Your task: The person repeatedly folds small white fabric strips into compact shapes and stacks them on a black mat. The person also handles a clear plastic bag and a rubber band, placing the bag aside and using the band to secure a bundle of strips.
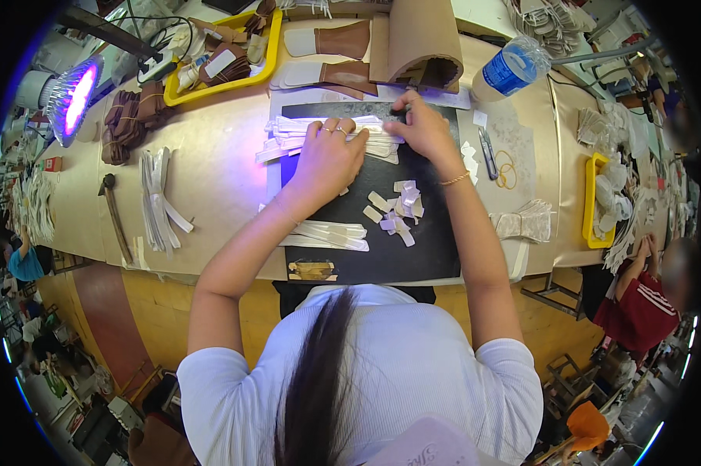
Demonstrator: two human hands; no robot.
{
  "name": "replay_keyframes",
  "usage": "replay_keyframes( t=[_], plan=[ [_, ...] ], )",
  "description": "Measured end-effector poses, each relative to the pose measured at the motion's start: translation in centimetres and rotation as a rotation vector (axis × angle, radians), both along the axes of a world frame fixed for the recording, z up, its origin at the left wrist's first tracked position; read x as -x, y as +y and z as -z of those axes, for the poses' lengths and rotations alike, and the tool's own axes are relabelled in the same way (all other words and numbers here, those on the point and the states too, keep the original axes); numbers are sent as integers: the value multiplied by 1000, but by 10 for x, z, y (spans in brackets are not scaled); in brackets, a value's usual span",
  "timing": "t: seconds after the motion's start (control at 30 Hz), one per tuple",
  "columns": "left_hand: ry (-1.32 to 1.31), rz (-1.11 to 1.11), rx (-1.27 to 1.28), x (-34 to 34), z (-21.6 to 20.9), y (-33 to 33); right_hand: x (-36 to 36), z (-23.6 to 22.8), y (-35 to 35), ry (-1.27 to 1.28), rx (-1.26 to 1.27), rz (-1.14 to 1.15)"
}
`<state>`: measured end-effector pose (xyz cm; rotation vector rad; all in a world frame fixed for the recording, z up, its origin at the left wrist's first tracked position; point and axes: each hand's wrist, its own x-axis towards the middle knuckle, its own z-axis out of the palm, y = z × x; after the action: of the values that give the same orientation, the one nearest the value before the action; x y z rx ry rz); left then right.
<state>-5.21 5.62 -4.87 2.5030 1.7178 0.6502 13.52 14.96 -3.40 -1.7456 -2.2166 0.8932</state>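
Observation:
A row of narrow white strips (pixel 275 146) lies across the far part of a black board (pixel 319 268). Over the middle of this row rests my left hand (pixel 333 159), its fingers bent over the strips and gripping them. My right hand (pixel 426 133) is just beyond their right end, with thumb and forefinger apart and nothing visible between them. Small pale cut pieces (pixel 401 210) lie scattered on the board nearer to me. A second group of white strips (pixel 327 235) sits at the board's left side.
Left of the board are a bundle of pale strips (pixel 156 198), a hammer (pixel 115 217) and a lit lamp (pixel 74 101). Farther off stand a yellow tray (pixel 270 54), a curved tan sheet (pixel 422 43) and a plastic cup (pixel 506 74). A utility knife (pixel 488 154) and rubber bands (pixel 507 171) lie right.

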Motion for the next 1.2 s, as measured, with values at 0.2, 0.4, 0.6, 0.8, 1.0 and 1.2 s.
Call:
replay_keyframes(
  t=[0.2,0.4,0.6,0.8,1.0,1.2],
  plan=[
    [-123,-88,145,14,-3,23,-33,-3,-26,378,-9,-34],
    [-52,-23,96,19,-5,30,-22,-6,-75,235,-179,-498],
    [-56,-27,30,14,-12,28,-13,-10,-87,60,-254,-590],
    [-3,30,-64,25,-4,30,-12,-11,-93,35,-254,-579],
    [64,55,-104,26,0,38,-13,-9,-105,26,-295,-486],
    [-12,88,20,24,-13,33,-10,-11,-118,-57,-336,-425]
  ],
)
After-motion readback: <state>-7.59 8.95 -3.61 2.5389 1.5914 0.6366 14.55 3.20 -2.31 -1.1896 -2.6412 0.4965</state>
